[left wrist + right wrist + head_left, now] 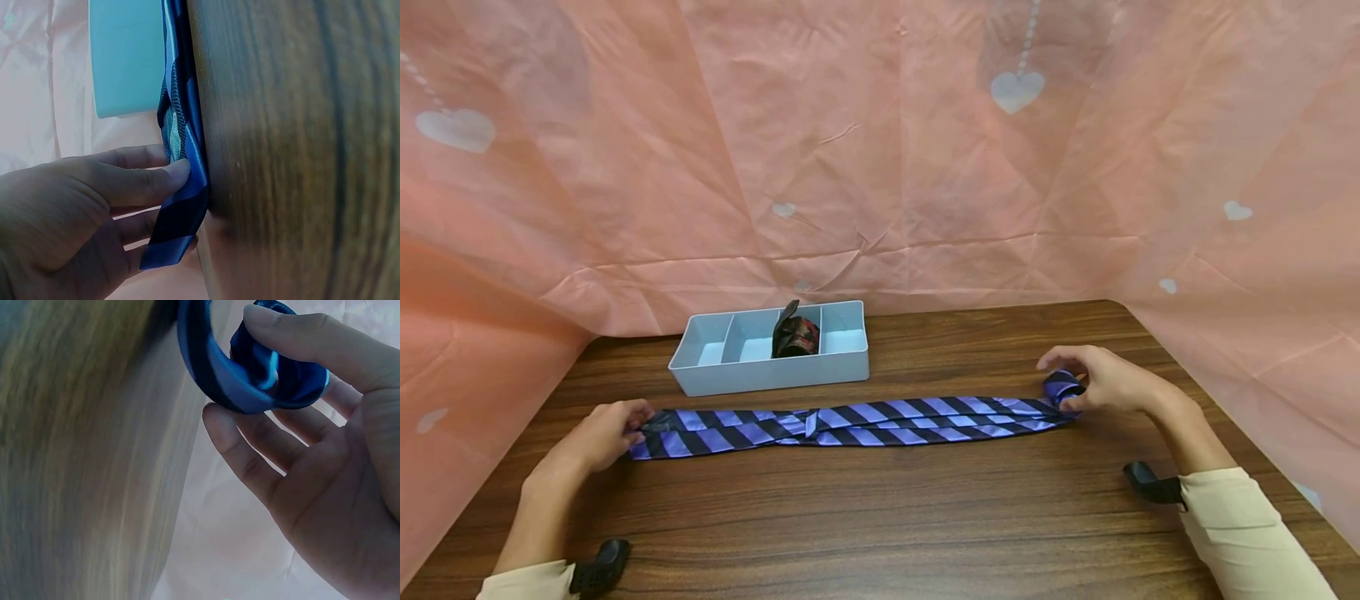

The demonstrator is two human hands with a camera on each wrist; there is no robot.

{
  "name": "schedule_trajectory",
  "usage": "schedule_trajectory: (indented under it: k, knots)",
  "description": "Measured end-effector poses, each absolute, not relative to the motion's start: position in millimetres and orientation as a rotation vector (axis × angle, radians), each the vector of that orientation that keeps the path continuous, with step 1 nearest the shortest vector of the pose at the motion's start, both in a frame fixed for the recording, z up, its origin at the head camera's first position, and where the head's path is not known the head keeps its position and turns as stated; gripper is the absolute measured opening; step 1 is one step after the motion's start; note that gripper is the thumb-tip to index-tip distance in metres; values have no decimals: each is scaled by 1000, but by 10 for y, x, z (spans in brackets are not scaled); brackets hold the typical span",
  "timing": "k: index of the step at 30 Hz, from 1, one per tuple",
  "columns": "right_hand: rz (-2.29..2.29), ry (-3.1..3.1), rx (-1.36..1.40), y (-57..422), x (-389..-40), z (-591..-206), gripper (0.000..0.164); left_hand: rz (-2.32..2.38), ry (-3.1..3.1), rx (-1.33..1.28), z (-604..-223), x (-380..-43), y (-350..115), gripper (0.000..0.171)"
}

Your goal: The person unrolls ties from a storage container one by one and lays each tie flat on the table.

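A purple and black striped necktie (pixel 910 422) lies stretched sideways across the wooden table. At its left end my left hand (pixel 597 433) pinches the fabric; the left wrist view has the thumb (pixel 178 172) on top and the other fingers behind the striped cloth (pixel 187 194). On the far right, my right hand (pixel 1112 379) holds the curled knot end (pixel 1062 388). In the right wrist view, the thumb (pixel 265 317) lies over the rolled knot (pixel 250 356), with the index fingertip at its lower edge. A loop band crosses the tie left of its middle.
Behind the tie stands a light blue divided tray (pixel 775 377), with a dark patterned rolled item (pixel 801 336) in one compartment. Pink cloth (pixel 895 167) with white hearts surrounds the wooden table (pixel 865 517). Black straps (pixel 602 567) sit at both wrists, by beige sleeves.
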State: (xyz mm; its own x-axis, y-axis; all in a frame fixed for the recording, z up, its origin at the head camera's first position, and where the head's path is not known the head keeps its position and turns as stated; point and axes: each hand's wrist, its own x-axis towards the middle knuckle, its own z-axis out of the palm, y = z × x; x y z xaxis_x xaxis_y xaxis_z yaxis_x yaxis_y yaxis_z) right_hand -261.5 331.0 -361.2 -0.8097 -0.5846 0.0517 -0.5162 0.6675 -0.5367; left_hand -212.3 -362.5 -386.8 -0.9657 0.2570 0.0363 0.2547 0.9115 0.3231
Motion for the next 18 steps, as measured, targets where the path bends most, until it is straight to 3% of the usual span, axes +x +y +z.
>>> schedule_trajectory:
  k: [18]
  knots:
    - [-889,2713,-1062,3576,-2627,-3595,63,517,3076,424,-3877,-2127,-3635,23]
